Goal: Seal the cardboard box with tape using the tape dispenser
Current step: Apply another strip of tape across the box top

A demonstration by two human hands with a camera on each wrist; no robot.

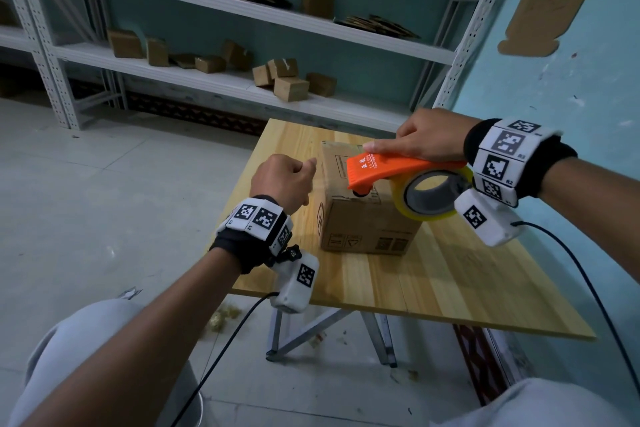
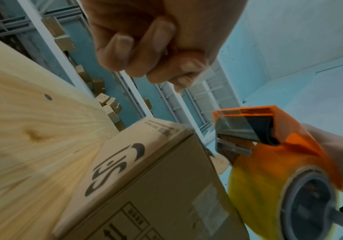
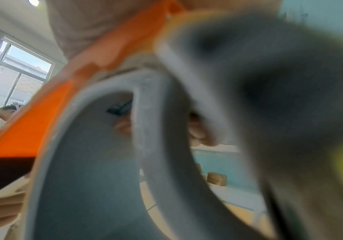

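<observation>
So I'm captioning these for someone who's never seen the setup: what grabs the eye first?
The bright orange tape dispenser with its yellowish tape roll, held by the right hand over the top of the cardboard box. The box sits on a pale wooden table, while the left hand hovers curled into a fist beside it, holding nothing visible.

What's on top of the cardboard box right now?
The orange tape dispenser, gripped by the right hand, hovers over the cardboard box. Its top is mostly hidden beneath them, so whether any tape is laid there cannot be seen.
</observation>
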